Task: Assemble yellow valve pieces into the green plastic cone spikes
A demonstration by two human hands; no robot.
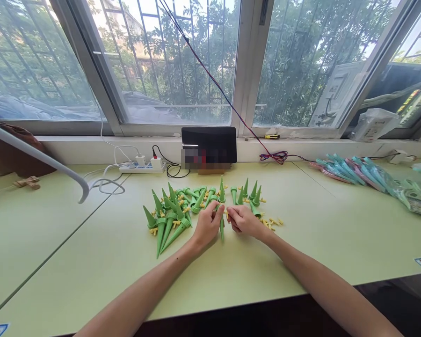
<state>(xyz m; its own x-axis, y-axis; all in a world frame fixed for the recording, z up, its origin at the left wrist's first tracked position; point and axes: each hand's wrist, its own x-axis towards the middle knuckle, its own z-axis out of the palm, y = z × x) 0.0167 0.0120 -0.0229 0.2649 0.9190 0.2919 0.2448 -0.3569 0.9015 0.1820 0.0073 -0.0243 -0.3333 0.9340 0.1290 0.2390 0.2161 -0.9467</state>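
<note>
My left hand (208,224) is closed round a green spike (222,230), whose tip points down toward me. Just to its right, my right hand (243,221) pinches a small yellow valve (227,213) close to the spike. Several green spikes (168,227) with yellow valves on them lie and stand in a pile left of my hands. More green spikes (254,194) stand behind my right hand. Loose yellow valves (272,221) are scattered beside my right wrist.
A dark tablet (209,147) stands at the table's back edge below the window. Left of it are a power strip (142,166) and white cables. Bagged teal and pink items (361,173) lie at the right. A white curved arm (38,157) reaches in from the left.
</note>
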